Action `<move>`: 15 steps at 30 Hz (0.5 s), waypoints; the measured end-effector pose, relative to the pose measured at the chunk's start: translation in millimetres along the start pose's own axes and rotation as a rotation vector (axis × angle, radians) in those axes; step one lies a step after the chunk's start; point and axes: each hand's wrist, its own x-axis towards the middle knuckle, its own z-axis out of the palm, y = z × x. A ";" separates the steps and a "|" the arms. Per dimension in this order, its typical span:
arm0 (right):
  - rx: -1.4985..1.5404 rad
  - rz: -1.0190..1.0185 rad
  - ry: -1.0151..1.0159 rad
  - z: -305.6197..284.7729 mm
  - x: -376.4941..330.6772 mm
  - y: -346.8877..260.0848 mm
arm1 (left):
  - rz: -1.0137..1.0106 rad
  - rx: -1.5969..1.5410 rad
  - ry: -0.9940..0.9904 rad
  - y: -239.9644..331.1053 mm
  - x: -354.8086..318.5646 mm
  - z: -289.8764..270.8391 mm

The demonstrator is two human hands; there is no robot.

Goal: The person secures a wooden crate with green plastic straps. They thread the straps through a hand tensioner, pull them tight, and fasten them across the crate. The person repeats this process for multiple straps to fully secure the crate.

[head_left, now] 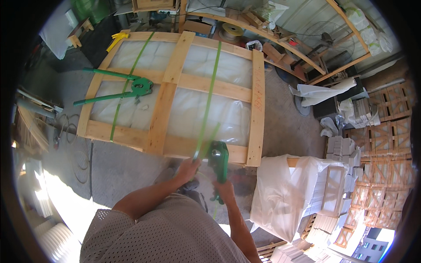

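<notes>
A wooden crate with plastic-wrapped contents lies before me, with two green straps across it. At its near edge my left hand is closed on the right-hand green strap, whose lower part blurs. Beside it, my right hand grips the handle of a green strapping tensioner, held upright just off the crate's near edge. The other strap runs over the crate's left part. A long-handled green strapping sealer rests on top near it, handles pointing left.
A yellow tool sits on the far left corner. Shelving with a cable spool stands behind the crate. To my right is a plastic-covered stack; slatted crates are piled beyond. Loose strapping coils on the floor at left.
</notes>
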 end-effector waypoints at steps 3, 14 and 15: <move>-0.067 -0.018 0.007 -2.0 0.2 -0.8 | 0.112 0.246 0.080 10.2 -3.0 -4.8; -0.237 -0.051 0.044 -11.2 2.9 -3.8 | 0.179 0.304 0.087 19.7 1.8 -5.1; -0.240 -0.048 0.042 -10.8 2.4 -4.5 | 0.173 0.296 0.064 20.4 2.8 -7.0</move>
